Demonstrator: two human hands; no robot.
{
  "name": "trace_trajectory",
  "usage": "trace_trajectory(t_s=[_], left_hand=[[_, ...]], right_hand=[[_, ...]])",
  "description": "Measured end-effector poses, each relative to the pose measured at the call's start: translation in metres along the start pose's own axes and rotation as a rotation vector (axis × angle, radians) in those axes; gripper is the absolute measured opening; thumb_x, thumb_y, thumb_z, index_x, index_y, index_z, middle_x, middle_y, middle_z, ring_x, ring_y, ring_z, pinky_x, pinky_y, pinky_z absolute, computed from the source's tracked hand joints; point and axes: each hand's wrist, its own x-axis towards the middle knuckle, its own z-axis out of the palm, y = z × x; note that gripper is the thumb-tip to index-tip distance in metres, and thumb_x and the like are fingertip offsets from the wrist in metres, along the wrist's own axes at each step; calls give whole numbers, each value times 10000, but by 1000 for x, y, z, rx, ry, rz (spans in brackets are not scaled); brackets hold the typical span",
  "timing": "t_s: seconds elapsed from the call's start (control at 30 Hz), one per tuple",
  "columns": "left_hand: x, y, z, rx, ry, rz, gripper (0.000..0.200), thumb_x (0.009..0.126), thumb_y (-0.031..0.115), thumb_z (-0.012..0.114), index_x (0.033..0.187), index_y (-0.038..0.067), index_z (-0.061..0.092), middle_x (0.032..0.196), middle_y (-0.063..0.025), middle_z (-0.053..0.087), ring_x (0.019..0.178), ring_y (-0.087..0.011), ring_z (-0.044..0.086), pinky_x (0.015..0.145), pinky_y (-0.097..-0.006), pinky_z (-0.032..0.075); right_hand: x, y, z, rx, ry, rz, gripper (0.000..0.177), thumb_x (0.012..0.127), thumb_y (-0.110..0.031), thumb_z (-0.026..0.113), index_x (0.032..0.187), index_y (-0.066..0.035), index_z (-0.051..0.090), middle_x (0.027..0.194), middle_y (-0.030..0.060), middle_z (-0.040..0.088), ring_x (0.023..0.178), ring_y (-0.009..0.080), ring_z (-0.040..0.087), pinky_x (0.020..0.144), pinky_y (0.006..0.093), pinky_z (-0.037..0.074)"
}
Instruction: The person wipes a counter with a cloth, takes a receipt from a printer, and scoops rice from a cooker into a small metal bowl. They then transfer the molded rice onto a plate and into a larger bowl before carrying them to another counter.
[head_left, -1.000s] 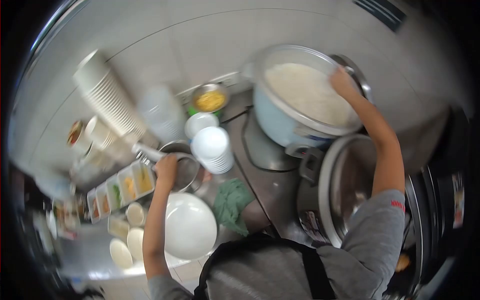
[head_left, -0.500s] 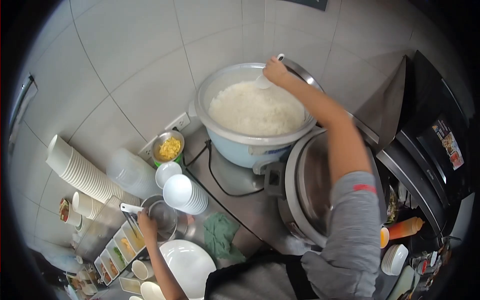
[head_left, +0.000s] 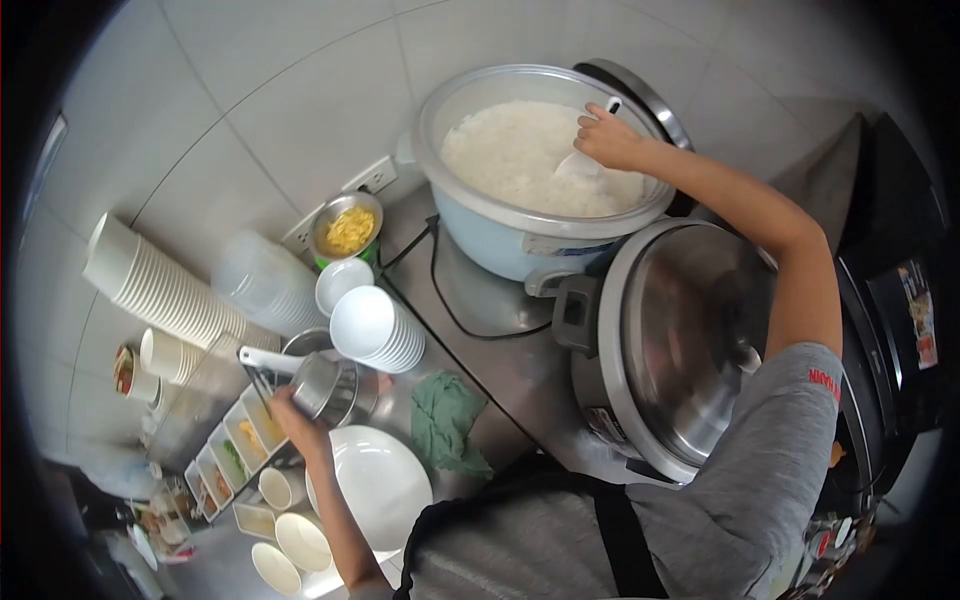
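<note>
My right hand point(head_left: 608, 138) grips the handle of a white rice paddle point(head_left: 580, 167), its blade down in the cooked rice point(head_left: 510, 150). The rice fills a large pale blue rice cooker point(head_left: 470, 225). Lower left, my left hand point(head_left: 297, 418) is closed on a small metal bowl point(head_left: 322, 386), tilted above a metal container point(head_left: 357, 392); its fingertips are partly hidden. A white handle point(head_left: 268, 360) juts out beside the bowl. Just below lies a white plate point(head_left: 378, 490).
Stacked white bowls point(head_left: 375, 328), a bowl of yellow food point(head_left: 347, 230) and a green cloth point(head_left: 447, 422) are on the counter. A second cooker with a metal lid point(head_left: 690, 330) stands right. Paper cups point(head_left: 160, 285) and a divided topping tray point(head_left: 235, 450) are left.
The metal bowl has come up and tipped in my left hand. My right hand has drawn the paddle from the pot's back rim down into the rice. The view has shifted.
</note>
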Motion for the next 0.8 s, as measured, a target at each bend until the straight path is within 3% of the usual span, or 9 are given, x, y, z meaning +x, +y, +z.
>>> trace_trajectory(t_s=[0.07, 0.13, 0.17, 0.27, 0.37, 0.5, 0.6, 0.73, 0.8], left_hand=[[-1, -3, 9, -88, 42, -33, 491, 573, -168, 496, 1036, -9, 456, 994, -183, 482, 952, -357, 490, 843, -387, 385], [-4, -18, 12, -11, -121, -1, 444, 617, -119, 543, 1040, -15, 452, 982, -190, 483, 949, -354, 492, 845, -388, 384], [0, -21, 13, -2, -86, 81, 417, 650, -97, 546, 1050, -24, 452, 976, -198, 480, 946, -358, 490, 841, -386, 384], [12, -12, 3, 37, 92, -84, 415, 643, -141, 492, 1041, -32, 452, 974, -206, 473, 945, -379, 482, 843, -404, 378], [17, 2, -20, 112, -16, 13, 434, 634, -161, 469, 1046, -27, 451, 973, -196, 472, 946, -379, 481, 848, -398, 375], [13, 30, -51, 45, 147, -109, 404, 643, -148, 488, 1025, -20, 474, 957, -167, 493, 927, -347, 488, 842, -383, 383], [0, 75, -48, -115, 217, 17, 339, 642, -110, 534, 962, 2, 524, 909, -146, 526, 894, -316, 503, 803, -388, 401], [-39, 126, -4, -189, -230, 80, 235, 688, -15, 506, 910, 37, 563, 933, -155, 532, 925, -334, 497, 815, -408, 381], [-55, 140, 31, -191, -419, 131, 239, 714, 3, 486, 931, 58, 572, 879, -139, 507, 847, -315, 484, 741, -411, 378]], right_hand=[[-5, 30, 7, 17, -107, 115, 107, 720, -129, 562, 639, -134, 632, 652, 9, 610, 816, 174, 545, 928, 366, 276], [-5, 50, 27, -238, -278, 232, 119, 758, -170, 562, 698, -156, 664, 736, 1, 647, 872, 167, 548, 945, 374, 250], [-7, 54, 39, -361, -377, 264, 129, 772, -187, 559, 725, -169, 679, 769, -3, 660, 899, 161, 551, 947, 382, 241], [-19, 30, 40, -496, -587, 116, 156, 797, -206, 542, 777, -200, 696, 825, -18, 673, 921, 162, 571, 951, 395, 212], [-27, 19, 24, -310, -661, 142, 179, 817, -215, 515, 803, -213, 694, 833, -18, 675, 899, 178, 593, 952, 408, 186], [-42, 9, 6, -224, -612, 190, 164, 809, -236, 517, 818, -208, 678, 800, -28, 668, 866, 168, 601, 951, 406, 180], [-33, -18, -34, -162, -596, 95, 159, 807, -198, 512, 789, -210, 670, 793, -24, 665, 857, 176, 601, 941, 395, 201], [4, -7, -58, -34, -555, 63, 151, 810, -195, 521, 797, -204, 672, 796, -29, 663, 859, 166, 598, 933, 384, 221], [24, 13, -38, -146, -510, 227, 147, 808, -203, 533, 820, -196, 679, 801, -31, 665, 862, 152, 596, 936, 376, 225]])
